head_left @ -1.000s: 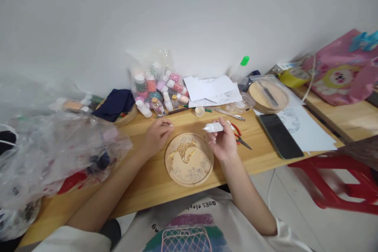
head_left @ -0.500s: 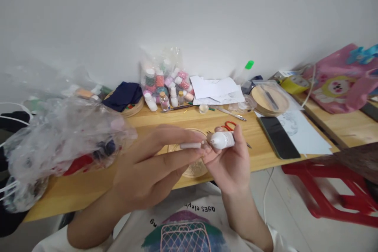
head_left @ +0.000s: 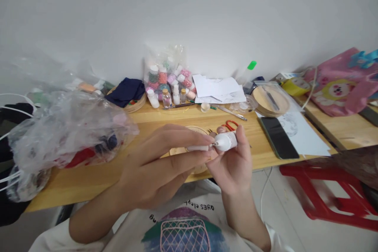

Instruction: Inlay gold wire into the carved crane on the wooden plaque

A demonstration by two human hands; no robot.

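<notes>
My right hand is wrapped round a small white squeeze bottle, tilted so its nozzle points left. In my left hand, a slim white stick-like piece is pinched between the fingers. Its right end is at the nozzle; whether the two touch I cannot tell. Beneath the hands, mostly covered, lies a round, pale wooden disc on the table. Orange-handled scissors show just behind the bottle.
Along the wall stand a bag of bead jars, papers and wooden hoops. A crumpled plastic bag covers the table's left side. A phone lies right, beyond it a red stool below the edge.
My left hand has shifted slightly right, bringing the white piece's end up to the bottle's nozzle. The bottle has turned a little in my right hand.
</notes>
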